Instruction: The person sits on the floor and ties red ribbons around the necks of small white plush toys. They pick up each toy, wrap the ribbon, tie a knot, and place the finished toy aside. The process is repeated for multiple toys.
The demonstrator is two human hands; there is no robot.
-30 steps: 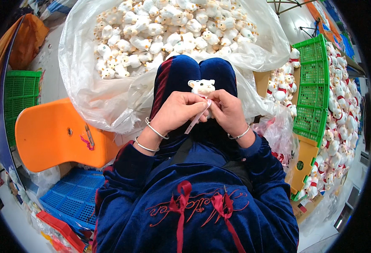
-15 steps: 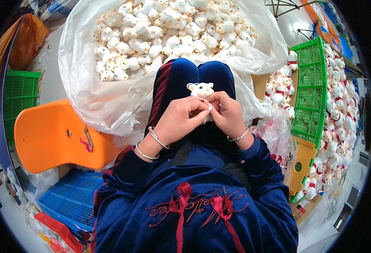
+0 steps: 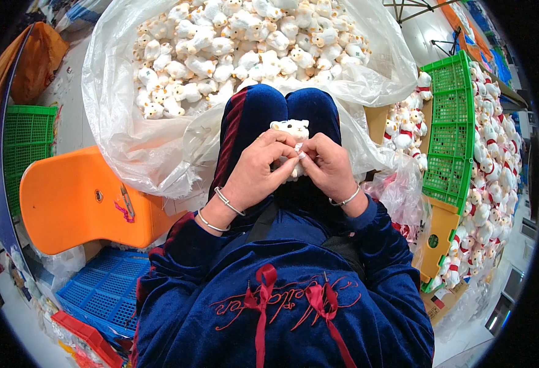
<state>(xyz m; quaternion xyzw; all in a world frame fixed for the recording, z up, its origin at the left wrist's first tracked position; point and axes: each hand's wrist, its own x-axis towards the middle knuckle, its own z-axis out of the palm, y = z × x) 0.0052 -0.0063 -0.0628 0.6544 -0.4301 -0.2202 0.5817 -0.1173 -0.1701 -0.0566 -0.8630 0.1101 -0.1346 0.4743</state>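
Toy animal (image 3: 290,127), white plush, is lying over the thighs (image 3: 234,135) between left hand (image 3: 260,165) and right hand (image 3: 329,165); fingertips of both hands are narrowly pinching a small white strip (image 3: 298,147) below its head, while similar toys (image 3: 245,30) are filling a translucent plastic bag (image 3: 113,116) farther forward

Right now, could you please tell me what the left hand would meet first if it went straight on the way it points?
Most likely the right hand, close ahead of the left hand at the white plush toy; depth is unclear, so the toy might come first.
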